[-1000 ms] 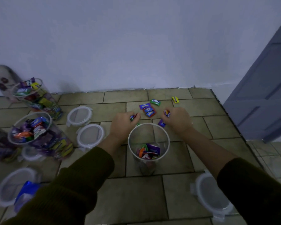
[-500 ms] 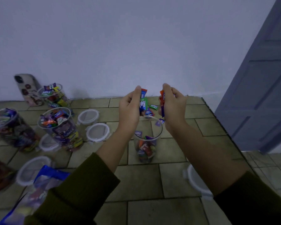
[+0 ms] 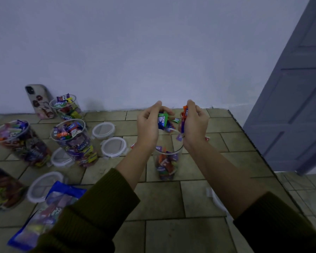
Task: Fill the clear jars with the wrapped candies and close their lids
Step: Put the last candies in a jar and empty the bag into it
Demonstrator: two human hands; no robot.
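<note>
A clear jar [image 3: 167,161], partly filled with wrapped candies, stands open on the tiled floor in the middle. My left hand [image 3: 148,128] holds blue and green wrapped candies [image 3: 162,120] just above the jar's far rim. My right hand [image 3: 195,125] pinches orange and blue wrapped candies [image 3: 184,115] above the rim's right side. A purple candy [image 3: 179,136] hangs below the right hand over the jar mouth. A few loose candies [image 3: 176,119] lie on the floor behind the jar.
Several full open jars [image 3: 75,141] stand at the left, with loose white lids [image 3: 114,147] between them. A candy bag [image 3: 44,214] lies at lower left. A phone [image 3: 38,101] leans on the wall. Another lid [image 3: 215,199] lies under my right forearm. A blue door [image 3: 295,106] stands at the right.
Both hands picked candies off the floor behind the jar and rose with them to above the jar mouth. The camera tilted up and shifted.
</note>
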